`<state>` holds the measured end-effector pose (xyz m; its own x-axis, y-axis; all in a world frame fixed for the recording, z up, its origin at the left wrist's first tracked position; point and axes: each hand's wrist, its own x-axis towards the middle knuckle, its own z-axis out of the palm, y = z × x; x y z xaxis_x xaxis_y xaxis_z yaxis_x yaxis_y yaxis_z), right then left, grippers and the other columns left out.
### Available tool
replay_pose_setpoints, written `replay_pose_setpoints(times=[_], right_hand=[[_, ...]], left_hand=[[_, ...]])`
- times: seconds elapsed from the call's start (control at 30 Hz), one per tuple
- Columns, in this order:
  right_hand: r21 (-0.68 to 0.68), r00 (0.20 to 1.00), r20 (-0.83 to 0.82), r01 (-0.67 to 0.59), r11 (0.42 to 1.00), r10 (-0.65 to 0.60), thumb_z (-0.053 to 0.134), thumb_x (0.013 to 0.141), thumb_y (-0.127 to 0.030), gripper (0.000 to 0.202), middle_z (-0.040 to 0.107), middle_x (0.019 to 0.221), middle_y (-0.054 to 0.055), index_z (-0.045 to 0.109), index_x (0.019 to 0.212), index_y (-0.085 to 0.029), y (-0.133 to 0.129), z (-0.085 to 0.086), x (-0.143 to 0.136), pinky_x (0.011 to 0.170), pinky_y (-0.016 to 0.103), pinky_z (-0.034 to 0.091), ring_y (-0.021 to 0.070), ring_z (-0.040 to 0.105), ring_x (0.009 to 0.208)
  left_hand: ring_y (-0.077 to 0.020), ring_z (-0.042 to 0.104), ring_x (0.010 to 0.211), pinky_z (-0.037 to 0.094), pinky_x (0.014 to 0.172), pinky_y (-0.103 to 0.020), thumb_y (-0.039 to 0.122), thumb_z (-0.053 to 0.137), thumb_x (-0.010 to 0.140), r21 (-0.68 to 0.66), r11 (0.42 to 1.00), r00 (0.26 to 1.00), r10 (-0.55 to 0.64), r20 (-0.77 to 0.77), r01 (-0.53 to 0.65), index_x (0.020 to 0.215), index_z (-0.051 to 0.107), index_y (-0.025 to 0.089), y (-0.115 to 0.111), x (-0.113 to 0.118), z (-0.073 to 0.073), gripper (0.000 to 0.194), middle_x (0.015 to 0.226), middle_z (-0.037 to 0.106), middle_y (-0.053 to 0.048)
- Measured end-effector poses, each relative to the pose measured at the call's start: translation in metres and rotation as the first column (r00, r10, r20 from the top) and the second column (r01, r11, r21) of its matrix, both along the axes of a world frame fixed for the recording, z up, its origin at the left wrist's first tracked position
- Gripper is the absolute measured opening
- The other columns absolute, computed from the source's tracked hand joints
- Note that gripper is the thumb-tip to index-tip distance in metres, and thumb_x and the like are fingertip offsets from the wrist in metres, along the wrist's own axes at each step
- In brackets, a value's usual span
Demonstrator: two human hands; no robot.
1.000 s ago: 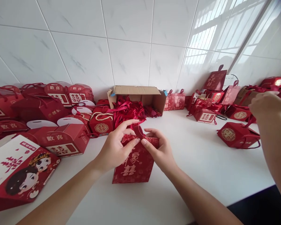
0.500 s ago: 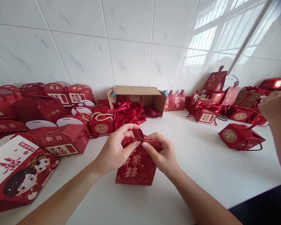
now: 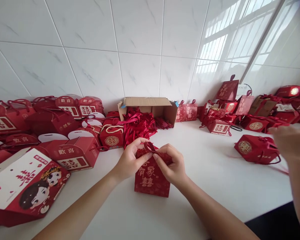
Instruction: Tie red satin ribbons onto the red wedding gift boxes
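A red paper gift box (image 3: 153, 181) with pale lettering stands upright on the white table in front of me. At its top a dark red ribbon (image 3: 149, 146) forms a loop. My left hand (image 3: 132, 160) pinches the ribbon's left side, thumb against the box front. From the right, my right hand (image 3: 172, 163) pinches the ribbon near the base of the loop. Both thumb tips almost meet there. Fingers behind the box top are partly hidden.
A cardboard carton (image 3: 150, 101) spills red ribbons (image 3: 140, 123) behind the box. Red gift boxes (image 3: 75, 155) crowd the left, with a large illustrated box (image 3: 37, 186) nearest. More lie at right, near a hexagonal box (image 3: 256, 149) and another person's hand (image 3: 290, 143).
The view has shifted slightly. Both my hands keep their pinch on the ribbon, its loop now looking rounder and lower. The other person's hand has moved down, towards the hexagonal box.
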<state>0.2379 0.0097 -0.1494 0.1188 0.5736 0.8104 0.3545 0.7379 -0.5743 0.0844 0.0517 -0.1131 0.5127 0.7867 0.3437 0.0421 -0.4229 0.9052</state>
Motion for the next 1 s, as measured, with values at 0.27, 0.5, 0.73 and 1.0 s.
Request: replay_pose_setpoints(times=[0.27, 0.5, 0.73, 1.0], right_hand=[[0.003, 1.000, -0.005, 0.003, 1.000, -0.003, 0.060, 0.081, -0.014, 0.008, 0.066, 0.080, 0.004, 0.064, 0.084, -0.020, 0.001, -0.002, 0.001, 0.067, 0.030, 0.052, 0.0173, 0.064, 0.075], [-0.072, 0.997, 0.043, 0.067, 0.995, -0.064, 0.062, 0.082, -0.018, 0.004, 0.060, 0.068, 0.000, 0.062, 0.078, -0.020, -0.001, -0.004, 0.000, 0.054, 0.026, 0.044, 0.0130, 0.054, 0.059], [-0.471, 0.950, 0.129, -0.193, 0.861, 0.283, 0.068, 0.082, -0.027, 0.033, 0.065, 0.096, 0.003, 0.057, 0.112, -0.026, -0.002, 0.008, 0.030, 0.071, 0.029, 0.054, 0.0175, 0.064, 0.083], [-0.720, 0.848, -0.061, -0.403, 0.565, 0.527, 0.070, 0.078, -0.022, 0.072, 0.057, 0.126, 0.008, 0.033, 0.139, -0.034, -0.010, -0.005, 0.062, 0.083, 0.043, 0.057, 0.0253, 0.063, 0.105]], left_hand=[[-0.0153, 0.061, 0.086, 0.050, 0.078, -0.025, 0.023, 0.065, 0.081, 0.063, 0.998, 1.000, -0.020, 0.024, 0.018, 0.094, 0.055, 0.018, 0.003, 0.001, -0.004, 0.017, 0.083, 0.061, 0.000], [-0.0245, 0.052, 0.122, 0.044, 0.099, -0.034, 0.042, 0.040, 0.096, 0.115, 0.992, 0.988, 0.062, -0.140, -0.045, 0.135, 0.041, 0.021, 0.011, -0.023, -0.035, 0.045, 0.132, 0.055, -0.009], [-0.0261, 0.045, 0.129, 0.037, 0.107, -0.043, 0.032, 0.034, 0.098, 0.274, 0.929, 0.854, -0.078, -0.514, 0.250, 0.125, 0.058, 0.029, 0.028, -0.052, -0.074, 0.036, 0.135, 0.056, -0.003], [-0.0291, 0.035, 0.137, 0.029, 0.112, -0.054, 0.021, 0.042, 0.093, 0.338, 0.908, 0.730, 0.053, -0.681, 0.249, 0.130, 0.053, 0.027, 0.024, -0.057, -0.083, 0.040, 0.140, 0.051, -0.006]])
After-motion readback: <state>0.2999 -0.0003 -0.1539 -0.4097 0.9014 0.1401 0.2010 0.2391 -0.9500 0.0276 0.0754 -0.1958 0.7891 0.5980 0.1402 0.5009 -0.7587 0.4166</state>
